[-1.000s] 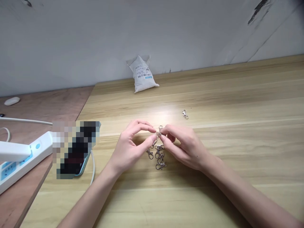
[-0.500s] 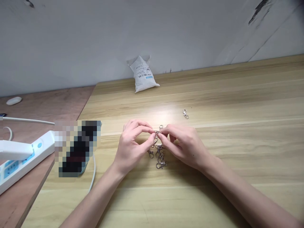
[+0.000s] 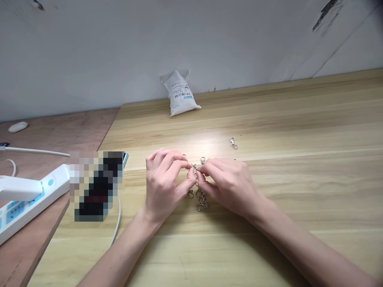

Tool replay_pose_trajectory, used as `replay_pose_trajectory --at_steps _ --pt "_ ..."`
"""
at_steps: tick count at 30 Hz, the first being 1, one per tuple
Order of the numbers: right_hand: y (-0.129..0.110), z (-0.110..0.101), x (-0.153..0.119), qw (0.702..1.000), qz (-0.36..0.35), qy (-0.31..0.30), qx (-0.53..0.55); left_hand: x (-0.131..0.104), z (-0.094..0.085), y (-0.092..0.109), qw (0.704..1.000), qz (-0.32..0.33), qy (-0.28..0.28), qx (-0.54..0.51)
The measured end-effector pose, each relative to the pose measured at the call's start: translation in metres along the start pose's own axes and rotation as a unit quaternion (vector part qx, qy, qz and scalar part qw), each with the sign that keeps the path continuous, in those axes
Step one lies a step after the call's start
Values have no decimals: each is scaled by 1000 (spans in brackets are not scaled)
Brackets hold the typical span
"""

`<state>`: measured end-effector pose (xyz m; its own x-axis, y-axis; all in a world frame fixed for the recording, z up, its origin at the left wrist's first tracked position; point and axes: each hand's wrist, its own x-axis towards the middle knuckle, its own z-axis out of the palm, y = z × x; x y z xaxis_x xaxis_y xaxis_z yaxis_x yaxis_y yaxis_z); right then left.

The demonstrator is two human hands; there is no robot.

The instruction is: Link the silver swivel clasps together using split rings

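Between my fingertips are small silvery metal clasp parts (image 3: 195,167), too small to make out fully. My left hand (image 3: 167,181) pinches them from the left with thumb and index finger. From the right, my right hand (image 3: 229,185) pinches the same parts. Several metal clasps with rings (image 3: 201,206) lie on the wooden table just below my fingers, partly hidden by my right hand. Small rings (image 3: 203,160) lie just beyond my fingertips. A single clasp (image 3: 233,143) with a ring rests farther back on the right.
A white labelled packet (image 3: 182,95) stands against the wall at the table's back. On the left are a blurred-out dark device (image 3: 100,187), a white power strip (image 3: 54,183), cables and a white oval object (image 3: 18,127) on a reddish surface.
Both hands still pinch the metal parts, which have shifted slightly left and tilted. My left hand has turned a little, and my right hand now covers more of the clasps below.
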<state>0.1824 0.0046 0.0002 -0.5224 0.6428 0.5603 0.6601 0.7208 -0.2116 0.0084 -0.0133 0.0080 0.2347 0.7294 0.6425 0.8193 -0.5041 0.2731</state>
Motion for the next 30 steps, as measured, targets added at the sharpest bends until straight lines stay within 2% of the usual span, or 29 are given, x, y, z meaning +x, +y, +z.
replay_pose_trajectory --at_steps 5,10,14,18,21,23,26,28,30 --pt "-5 1 2 997 -27 51 -55 1 0 2 999 -21 12 -22" --pt "-3 1 2 997 -22 51 -62 3 -1 3 993 -69 -18 -91" --pt "1 0 1 999 0 27 -40 3 0 4 995 -56 -15 -82" --pt "5 -1 2 1000 1 24 4 3 0 3 981 -122 -43 -142" --pt "6 -1 1 995 27 39 83 2 1 4 969 -158 -51 -185" --pt "4 0 0 988 58 46 135 1 1 7 971 -150 -38 -180" --pt "-3 0 -1 970 114 49 209 -1 1 11 986 -101 2 -130" --pt "-9 -1 0 948 160 46 273 -2 1 12 995 -49 36 -81" --pt "-15 -4 2 910 218 35 352 -2 1 9 997 6 69 -33"
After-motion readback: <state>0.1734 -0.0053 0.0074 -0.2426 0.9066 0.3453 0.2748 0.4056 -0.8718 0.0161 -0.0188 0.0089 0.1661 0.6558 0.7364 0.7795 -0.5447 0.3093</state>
